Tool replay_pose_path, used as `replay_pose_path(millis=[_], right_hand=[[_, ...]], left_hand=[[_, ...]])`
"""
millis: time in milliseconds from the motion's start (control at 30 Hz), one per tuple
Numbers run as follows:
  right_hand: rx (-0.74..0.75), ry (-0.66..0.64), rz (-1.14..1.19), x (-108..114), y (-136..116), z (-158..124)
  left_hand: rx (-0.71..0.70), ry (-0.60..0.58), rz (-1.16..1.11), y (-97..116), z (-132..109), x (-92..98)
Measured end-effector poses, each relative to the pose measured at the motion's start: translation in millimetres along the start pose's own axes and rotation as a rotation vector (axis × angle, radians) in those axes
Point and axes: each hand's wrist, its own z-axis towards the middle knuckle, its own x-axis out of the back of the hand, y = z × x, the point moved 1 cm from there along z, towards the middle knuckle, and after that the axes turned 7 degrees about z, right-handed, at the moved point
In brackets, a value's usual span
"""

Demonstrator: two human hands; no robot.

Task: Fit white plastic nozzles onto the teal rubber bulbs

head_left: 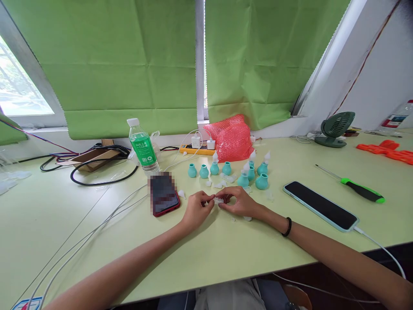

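Note:
My right hand (238, 201) pinches a small translucent white piece (219, 200) above the table. The fingertips of my left hand (197, 209) are pressed together at its left end, and both hands meet there. The piece's exact kind is too small to tell and partly hidden by fingers. Just beyond my hands stand several turquoise bulb-shaped pots, among them an open-necked pot (261, 181) and a pot with a white pointed tip (214, 168). Loose white bits (220, 185) lie between the pots and my hands.
Left of my hands lies a red-cased phone (166, 193), with a water bottle (143, 148) behind it. At right are a second phone (321, 206) on a cable and a screwdriver (363, 189). Behind the pots sit a red bubble-wrap bag (230, 140) and a power strip (196, 150).

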Motion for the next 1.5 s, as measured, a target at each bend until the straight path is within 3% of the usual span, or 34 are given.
replay_pose_path(millis=[233, 367, 833, 1233, 1500], right_hand=[[0.032, 0.02, -0.019, -1, 1, 1], [0.041, 0.012, -0.073, -1, 1, 1], [0.008, -0.131, -0.209, 4, -8, 0], [0.095, -0.136, -0.147, 6, -2, 1], [-0.019, -0.012, 0.021, 2, 2, 0]], left_hand=[[-0.256, 0.01, 0.421, 5, -6, -0.9], [-0.301, -0.008, 0.519, 8, -9, -1.1], [-0.241, -0.039, 0.489, 8, -7, 1.0], [-0.163, -0.035, 0.327, 3, -3, 2.2], [-0.159, -0.035, 0.307, 1, -3, 2.2]])
